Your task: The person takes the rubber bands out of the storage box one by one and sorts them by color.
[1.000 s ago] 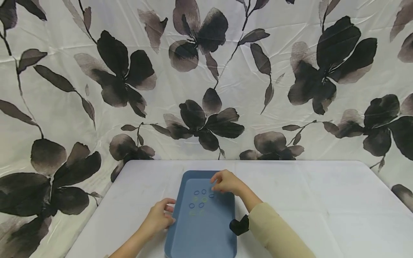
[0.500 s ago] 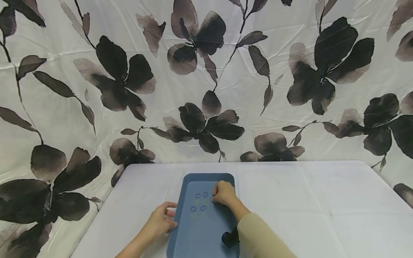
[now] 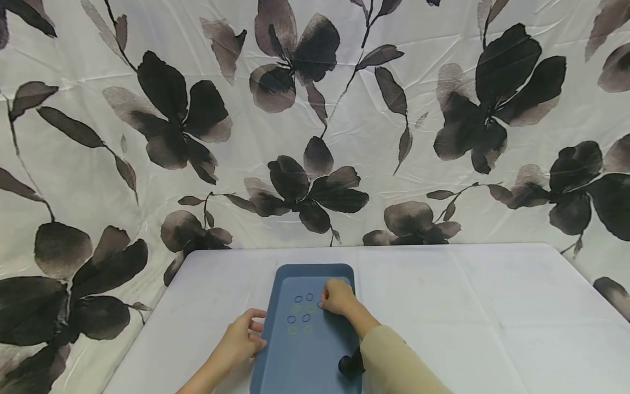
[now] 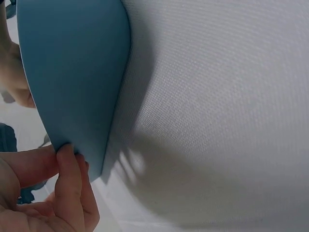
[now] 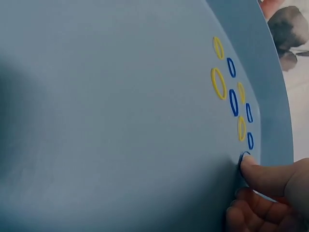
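A blue tray [image 3: 305,361] lies on the white table, holding thin, small rings like rubber bands, several blue [image 3: 291,319] and several yellow [image 5: 218,83]. They sit in short rows toward its far end. My left hand [image 3: 238,340] holds the tray's left rim, thumb and fingertips on either side of the edge in the left wrist view. Above the far right part of the tray, my right hand [image 3: 338,297] has its fingers curled and pinches a blue ring [image 5: 243,157] with the thumb at the tray floor. Its fingers hide part of that ring.
The white tabletop [image 3: 467,317] extends on both sides of the tray. Behind it hangs a white cloth [image 3: 384,126] with dark flowers. A black object [image 3: 350,365] at the right wrist overhangs the tray's right rim.
My right hand came down and nearer from the tray's far right corner, fingers closing on the outermost blue ring. The left hand stays at the left rim. The view shifted slightly.
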`<state>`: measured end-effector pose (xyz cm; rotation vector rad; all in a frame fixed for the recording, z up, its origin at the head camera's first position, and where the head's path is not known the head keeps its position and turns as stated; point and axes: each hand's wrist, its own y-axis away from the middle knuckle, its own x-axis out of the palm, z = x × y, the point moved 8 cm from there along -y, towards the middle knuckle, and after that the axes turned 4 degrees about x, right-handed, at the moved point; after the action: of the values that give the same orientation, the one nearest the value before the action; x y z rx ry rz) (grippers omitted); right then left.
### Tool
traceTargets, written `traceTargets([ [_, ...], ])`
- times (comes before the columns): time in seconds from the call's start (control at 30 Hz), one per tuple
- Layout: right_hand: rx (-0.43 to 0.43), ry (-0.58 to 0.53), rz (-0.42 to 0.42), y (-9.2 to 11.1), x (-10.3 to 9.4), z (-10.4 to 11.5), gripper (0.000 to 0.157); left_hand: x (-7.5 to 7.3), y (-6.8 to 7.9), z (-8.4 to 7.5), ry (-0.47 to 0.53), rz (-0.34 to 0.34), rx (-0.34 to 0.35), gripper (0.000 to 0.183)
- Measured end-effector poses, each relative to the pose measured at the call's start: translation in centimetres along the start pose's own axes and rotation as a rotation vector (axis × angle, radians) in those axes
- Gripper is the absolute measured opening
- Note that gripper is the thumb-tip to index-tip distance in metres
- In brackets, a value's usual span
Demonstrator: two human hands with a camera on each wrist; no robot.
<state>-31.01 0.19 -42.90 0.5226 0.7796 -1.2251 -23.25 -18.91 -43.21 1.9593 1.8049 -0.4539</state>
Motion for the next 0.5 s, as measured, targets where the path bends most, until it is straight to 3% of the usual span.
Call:
traceTargets([
  [0.17, 0.027, -0.062, 0.066, -0.04, 0.29, -0.22, 0.027, -0.07, -0.04, -0.13, -0.005, 0.004, 0.006, 0.055],
  [0.5, 0.053, -0.358, 0.215, -0.01, -0.26, 0.7, 0.014, 0.04, -0.22, 0.24, 0.018, 0.026, -0.01, 0.055],
])
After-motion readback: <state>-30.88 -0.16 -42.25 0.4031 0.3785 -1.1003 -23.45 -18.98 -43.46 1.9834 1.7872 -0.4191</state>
